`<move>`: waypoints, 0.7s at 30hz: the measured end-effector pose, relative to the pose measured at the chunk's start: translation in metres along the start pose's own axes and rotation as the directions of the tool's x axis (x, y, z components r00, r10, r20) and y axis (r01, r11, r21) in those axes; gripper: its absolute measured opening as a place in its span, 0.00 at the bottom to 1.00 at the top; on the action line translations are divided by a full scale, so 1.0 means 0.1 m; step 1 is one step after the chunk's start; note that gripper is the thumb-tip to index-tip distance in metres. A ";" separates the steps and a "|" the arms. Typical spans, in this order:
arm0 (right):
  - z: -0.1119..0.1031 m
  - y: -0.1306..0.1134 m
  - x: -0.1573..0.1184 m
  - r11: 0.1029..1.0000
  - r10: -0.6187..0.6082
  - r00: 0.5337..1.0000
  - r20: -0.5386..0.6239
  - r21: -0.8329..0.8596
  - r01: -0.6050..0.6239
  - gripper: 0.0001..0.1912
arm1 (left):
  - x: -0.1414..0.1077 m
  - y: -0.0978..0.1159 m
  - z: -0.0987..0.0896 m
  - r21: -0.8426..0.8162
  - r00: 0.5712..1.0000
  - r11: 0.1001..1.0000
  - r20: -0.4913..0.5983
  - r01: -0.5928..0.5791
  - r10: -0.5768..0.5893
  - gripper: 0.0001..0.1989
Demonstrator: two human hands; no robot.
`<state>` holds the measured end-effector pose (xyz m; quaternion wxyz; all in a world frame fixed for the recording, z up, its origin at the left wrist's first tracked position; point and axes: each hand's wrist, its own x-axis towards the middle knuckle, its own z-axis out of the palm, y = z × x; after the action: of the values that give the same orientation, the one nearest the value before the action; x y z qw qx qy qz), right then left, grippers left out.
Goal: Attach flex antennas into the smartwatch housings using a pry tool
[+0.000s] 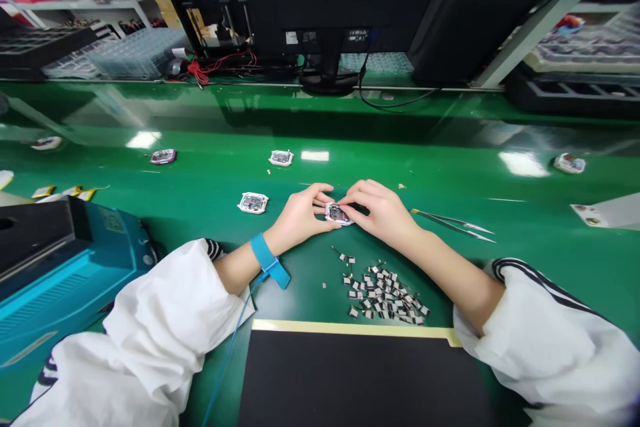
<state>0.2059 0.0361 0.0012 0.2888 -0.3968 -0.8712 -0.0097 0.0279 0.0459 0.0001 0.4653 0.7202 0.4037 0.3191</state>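
Head camera, looking down from the person's own position, took in white sleeves with dark stripes at both lower corners, and a black mat (360,380) with a pale yellow edge lying on the green counter (400,147). A blue wrist strap (267,257) circled the left wrist, its thin blue cord (234,353) running down past the mat. Just above the mat sat a loose pile of tiny black-and-white electronic parts (383,293), some trailing short wires.

The left hand (300,210) and right hand (377,210) met just beyond that pile, both curled nearly closed, with their fingertips pinching opposite sides of a small white-framed circuit module (337,214). It was a rounded, flat piece lying low over the counter, with a shiny, dark-and-silver board inside its pale rim; the fingers hid part of it, and its finer detail was too small to read.

Steel tweezers (453,223) lay to the right of the right hand. Similar modules (253,203) sat farther out on the counter, and flat yellow-edged batteries (65,193) lay beside a teal machine (65,267) on the left. Beyond them stood a black monitor (325,0), a tangle of red wire (200,70) and stacked clear trays (135,53).
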 end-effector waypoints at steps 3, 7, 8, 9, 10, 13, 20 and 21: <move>0.04 0.01 0.03 1.000 -0.014 1.000 0.012 -0.001 0.014 0.04 | 0.00 0.00 0.00 -0.004 1.000 1.000 0.003 0.005 -0.005 0.29; 0.04 0.00 0.08 0.998 -0.055 0.997 0.055 -0.037 0.057 0.05 | 0.00 0.00 0.00 -0.001 1.000 1.000 0.008 0.005 -0.005 0.29; 0.03 0.00 0.09 0.996 -0.066 0.996 0.067 -0.052 0.070 0.06 | 0.00 0.00 0.00 0.001 1.000 1.000 0.010 0.002 -0.002 0.29; 0.02 -0.01 0.10 0.994 -0.078 0.994 0.079 -0.068 0.083 0.07 | 0.00 -0.01 0.00 0.003 1.000 1.000 0.014 -0.001 0.001 0.29; 0.00 -0.01 0.11 0.991 -0.092 0.991 0.092 -0.085 0.100 0.08 | 0.00 -0.01 0.00 0.007 1.000 1.000 0.018 -0.006 0.006 0.29; -0.04 -0.02 0.16 0.978 -0.153 0.979 0.132 -0.124 0.170 0.11 | 0.00 -0.02 0.00 0.019 0.999 1.000 0.023 -0.025 0.025 0.28; -0.13 -0.08 0.33 0.806 -0.419 0.844 0.336 -0.289 0.516 0.13 | 0.02 -0.04 0.00 0.041 0.997 0.997 0.001 -0.073 0.073 0.27; -0.15 -0.08 0.35 0.785 -0.442 0.820 0.364 -0.286 0.550 0.12 | 0.01 -0.05 0.02 0.041 0.997 0.996 -0.001 -0.082 0.082 0.27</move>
<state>0.1897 0.0504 0.0334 0.0690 -0.1964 -0.9578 -0.1980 0.0286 0.0477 -0.0049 0.4365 0.7451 0.3807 0.3308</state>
